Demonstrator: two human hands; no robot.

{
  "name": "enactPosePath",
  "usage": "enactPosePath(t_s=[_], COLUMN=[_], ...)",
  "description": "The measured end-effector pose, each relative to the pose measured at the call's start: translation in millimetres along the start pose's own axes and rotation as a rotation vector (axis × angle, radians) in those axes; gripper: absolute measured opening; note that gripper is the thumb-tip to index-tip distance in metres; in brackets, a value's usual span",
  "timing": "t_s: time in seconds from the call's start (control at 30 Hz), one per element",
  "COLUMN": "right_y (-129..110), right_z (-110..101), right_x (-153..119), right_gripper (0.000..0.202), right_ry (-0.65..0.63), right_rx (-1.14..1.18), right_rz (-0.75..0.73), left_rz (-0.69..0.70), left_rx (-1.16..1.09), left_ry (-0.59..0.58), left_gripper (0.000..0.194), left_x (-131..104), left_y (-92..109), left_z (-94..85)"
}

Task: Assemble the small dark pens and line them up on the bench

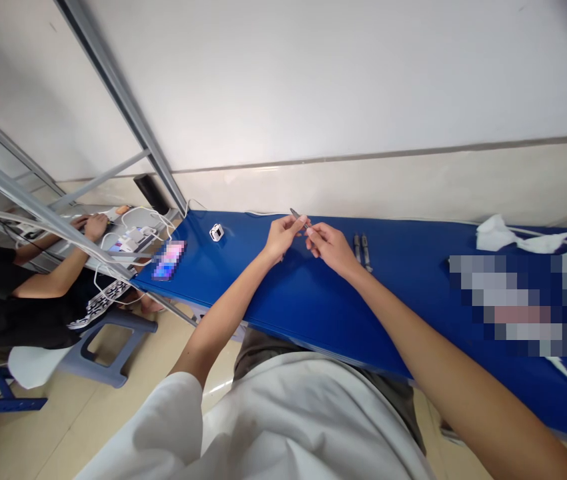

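Note:
Above the blue table [313, 300], both hands meet at a slim dark pen [295, 214] that slants between them. My left hand [282, 239] pinches it near its upper end with thumb and fingers. Closed around its lower end are the fingertips of my right hand [327, 245], which hide that part. Two more dark pens, a left one [357, 249] and a right one [365, 252], lie side by side on the table just right of my right hand.
A phone [169, 260] and a small white device [216, 232] lie to the left. Crumpled tissue [496, 235] and a blurred-out item [513, 303] are on the right. Beyond the metal frame [113, 87], a co-worker's hand [96, 227] is among cables, near a grey stool [113, 347].

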State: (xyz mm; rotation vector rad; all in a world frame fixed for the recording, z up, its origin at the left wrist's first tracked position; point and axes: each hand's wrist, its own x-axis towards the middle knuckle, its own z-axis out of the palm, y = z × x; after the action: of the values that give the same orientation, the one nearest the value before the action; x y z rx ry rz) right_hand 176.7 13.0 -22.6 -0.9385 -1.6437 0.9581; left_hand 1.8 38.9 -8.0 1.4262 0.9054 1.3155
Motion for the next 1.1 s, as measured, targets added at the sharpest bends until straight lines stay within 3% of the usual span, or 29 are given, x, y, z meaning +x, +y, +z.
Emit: enactPosePath(t_s=[0.23, 0.6, 0.8, 0.97, 1.1], right_y=[-5, -9, -11, -2, 8], right_z=[2, 0, -8, -15, -23], right_x=[0, 4, 8, 16, 24], right_gripper=[0.059, 0.048, 0.042, 0.047, 0.054], right_ry=[0.017, 0.235, 0.318, 0.513, 0.66], right_rx=[0.181, 0.458, 0.671, 0.745, 0.766], right_rz=[0.08, 0.18, 0.199, 0.111, 0.149], left_rz=[0.016, -0.057, -0.083, -0.115, -0.114], left_rx=[-0.032, -0.193, -0.218, -0.188, -0.198], left_ry=[-0.004, 0.173, 0.156, 0.096, 0.109], left_gripper=[0.051, 0.039, 0.036, 0.033, 0.031], left_x=[2, 4, 2, 0, -2], left_y=[-6, 1, 2, 5, 6], left_z=[-1.3, -4.8, -4.6, -1.7, -1.4])
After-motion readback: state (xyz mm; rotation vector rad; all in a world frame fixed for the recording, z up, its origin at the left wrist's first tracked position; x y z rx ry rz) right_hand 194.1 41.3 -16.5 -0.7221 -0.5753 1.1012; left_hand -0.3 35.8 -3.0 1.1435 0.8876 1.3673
